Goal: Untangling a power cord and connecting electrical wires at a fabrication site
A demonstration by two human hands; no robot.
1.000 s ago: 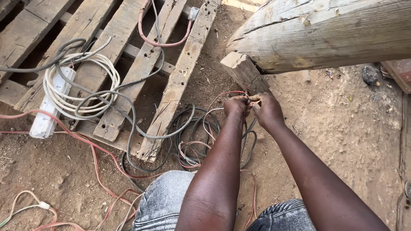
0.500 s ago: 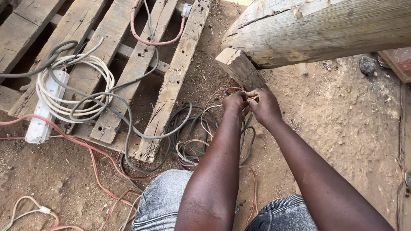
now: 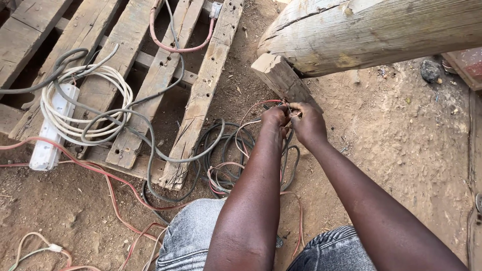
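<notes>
Two hands meet right at the middle of the shot, but going left to right first: a white power strip [image 3: 47, 135] lies on the wooden pallet [image 3: 201, 100] with a coil of white cable [image 3: 85, 108] looped beside it, and grey cables [image 3: 150, 130] trail off the boards onto the dirt. Thin red wires [image 3: 100, 175] snake across the ground by the jeans-covered knees. Then the left hand [image 3: 275, 118] and right hand [image 3: 307, 123], fingertips touching, both pinched onto the ends of the thin reddish wires [image 3: 261, 104] just under the cut end of a small wooden post [image 3: 281, 80]. Above right sits a big weathered log [image 3: 376, 30], with a dark stone [image 3: 430, 71] on the dirt past it.
</notes>
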